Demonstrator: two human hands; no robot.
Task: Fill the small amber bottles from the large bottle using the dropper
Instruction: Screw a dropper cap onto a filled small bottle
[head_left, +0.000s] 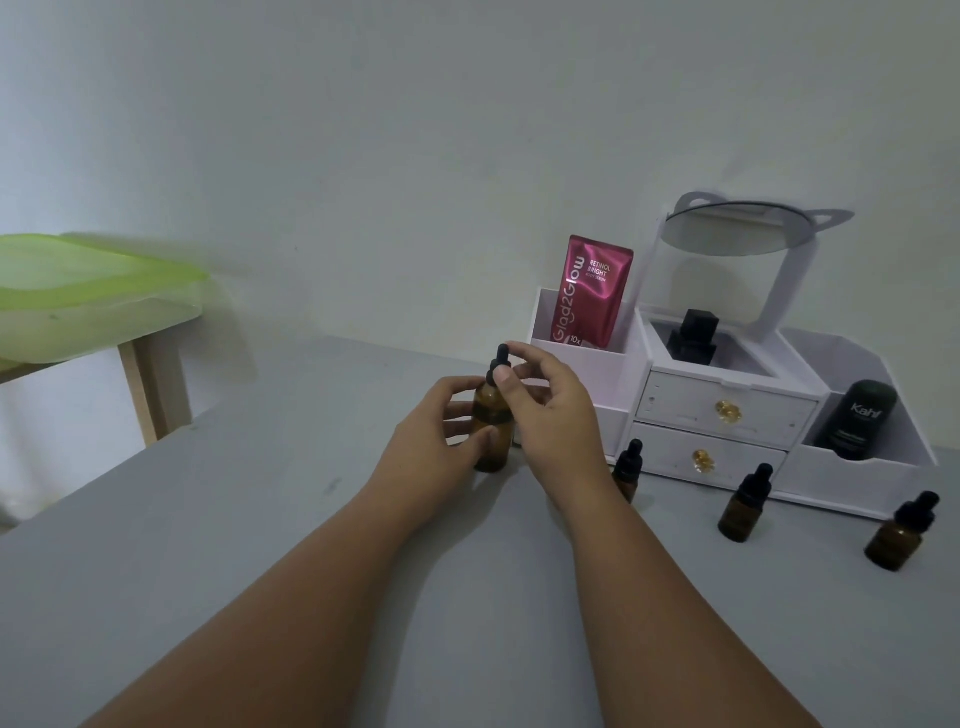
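The large amber bottle (492, 426) stands upright on the grey table (260, 545), with its black dropper cap (501, 361) on top. My left hand (441, 431) grips the bottle's body from the left. My right hand (545, 400) pinches the dropper cap between thumb and fingers. Three small amber bottles with black dropper caps stand to the right: one (627, 470) partly behind my right wrist, one (744, 506) further right, one (901, 535) near the right edge.
A white organiser (727, 410) with two drawers and a round mirror stands at the back right. It holds a pink serum pouch (592, 291), a black bottle (693, 338) and a dark tube (860, 421). A green-topped stool (93, 291) stands at the left.
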